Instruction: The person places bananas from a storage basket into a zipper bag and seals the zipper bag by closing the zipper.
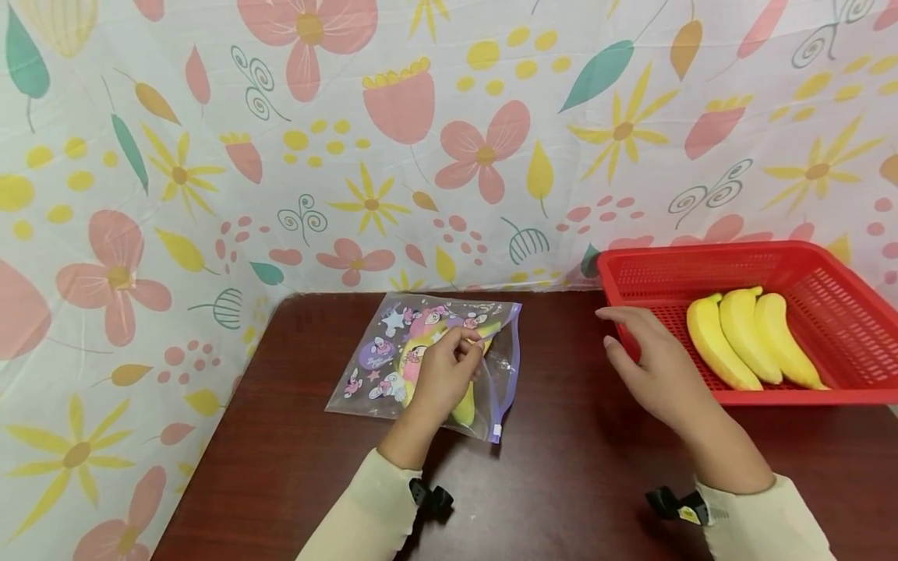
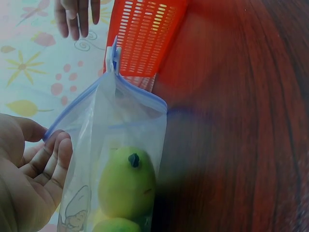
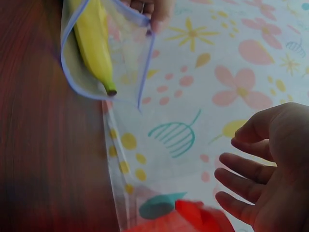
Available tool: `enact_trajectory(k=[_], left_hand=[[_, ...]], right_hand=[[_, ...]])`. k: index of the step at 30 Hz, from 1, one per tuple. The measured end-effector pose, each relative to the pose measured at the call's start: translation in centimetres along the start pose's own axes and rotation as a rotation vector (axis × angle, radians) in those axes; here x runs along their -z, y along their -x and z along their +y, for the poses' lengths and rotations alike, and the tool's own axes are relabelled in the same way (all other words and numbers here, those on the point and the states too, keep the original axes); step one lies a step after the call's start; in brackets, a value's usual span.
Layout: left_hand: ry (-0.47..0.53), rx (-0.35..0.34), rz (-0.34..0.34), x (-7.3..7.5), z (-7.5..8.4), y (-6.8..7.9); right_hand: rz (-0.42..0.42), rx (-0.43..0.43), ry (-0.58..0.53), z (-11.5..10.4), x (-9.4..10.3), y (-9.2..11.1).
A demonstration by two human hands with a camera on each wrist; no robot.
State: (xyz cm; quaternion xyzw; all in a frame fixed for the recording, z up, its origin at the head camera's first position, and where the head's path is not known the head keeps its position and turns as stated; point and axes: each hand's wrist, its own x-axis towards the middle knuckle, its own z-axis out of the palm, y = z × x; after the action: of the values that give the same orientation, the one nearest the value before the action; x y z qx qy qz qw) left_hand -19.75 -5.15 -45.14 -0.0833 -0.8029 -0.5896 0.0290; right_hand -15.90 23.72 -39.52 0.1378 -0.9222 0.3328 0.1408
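Note:
A clear zip bag (image 1: 372, 389) with cartoon prints and a purple zip edge lies on the brown table. Yellow bananas (image 1: 464, 407) show through its film; the left wrist view shows a greenish, dark-tipped banana end (image 2: 126, 186) inside. My left hand (image 1: 445, 374) pinches the bag's upper edge between thumb and fingers, and the bag's mouth stands apart in the right wrist view. My right hand (image 1: 655, 374) hovers beside the red basket (image 1: 609, 284), its fingers relaxed and holding nothing. Three bananas (image 1: 751, 343) lie side by side in that basket.
The brown table (image 1: 554, 483) backs onto a wall covering (image 1: 484, 202) printed with flowers and leaves, which also closes off the left side. The basket's raised walls stand at the right, near the back edge. A white zip slider (image 1: 496, 429) sits at the bag's near corner.

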Motion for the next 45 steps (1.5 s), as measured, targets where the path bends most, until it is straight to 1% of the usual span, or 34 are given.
enact_trajectory(k=[10, 18, 27, 35, 40, 45], left_hand=[[0.002, 0.007, -0.005, 0.0, 0.0, 0.0], [-0.008, 0.003, -0.003, 0.1, 0.0, 0.0], [-0.023, -0.010, 0.000, 0.1, 0.1, 0.0], [-0.021, -0.013, 0.001, 0.1, 0.1, 0.0], [-0.021, -0.017, 0.002, 0.1, 0.1, 0.0], [-0.017, -0.019, 0.001, 0.1, 0.1, 0.1]], right_hand=[[0.040, -0.072, 0.046, 1.7, 2.0, 0.3], [0.047, -0.156, 0.085, 3.2, 2.7, 0.1], [0.020, -0.223, 0.133, 5.2, 3.7, 0.0], [-0.046, -0.304, 0.173, 6.9, 4.9, -0.1], [-0.077, -0.327, 0.206, 8.1, 5.4, -0.2], [-0.085, -0.340, 0.227, 9.3, 5.7, -0.1]])
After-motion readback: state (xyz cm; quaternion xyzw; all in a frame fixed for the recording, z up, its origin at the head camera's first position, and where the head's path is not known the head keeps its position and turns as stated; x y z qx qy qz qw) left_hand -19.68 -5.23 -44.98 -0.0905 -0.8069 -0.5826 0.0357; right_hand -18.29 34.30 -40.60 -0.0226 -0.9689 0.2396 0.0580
